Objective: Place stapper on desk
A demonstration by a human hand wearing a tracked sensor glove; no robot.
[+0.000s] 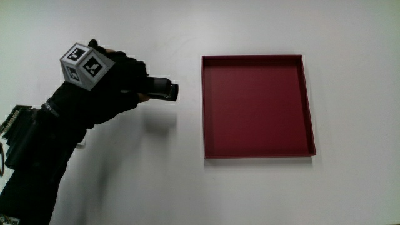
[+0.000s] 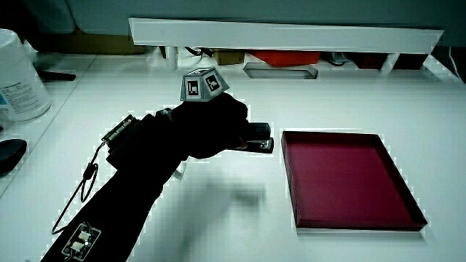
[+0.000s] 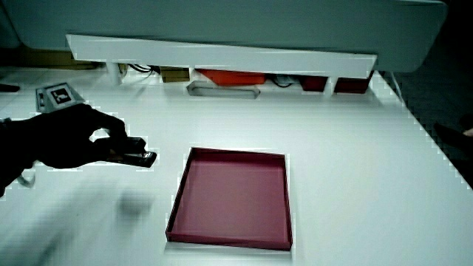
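Black and hard-cased, the stapler (image 1: 162,89) sits clamped in the curled fingers of the hands (image 1: 115,78), held above the white desk (image 1: 175,187), its long axis pointing at the shallow, square, matte maroon tray (image 1: 256,153) just beside it. Bare smooth desk lies directly beneath, judging by its shadow.

The hand (image 1: 115,81) hangs above the counter (image 1: 262,194), raised off its surface, with the stapler (image 1: 164,89) in its grip, jutting from the fingers toward the tray (image 1: 256,153). The tray lies flat on the counter beside the hand, near but apart from the stapler's tip. In a side view a bottle (image 2: 18,73) stands at the counter's edge, well apart from the hand and farther from the person.
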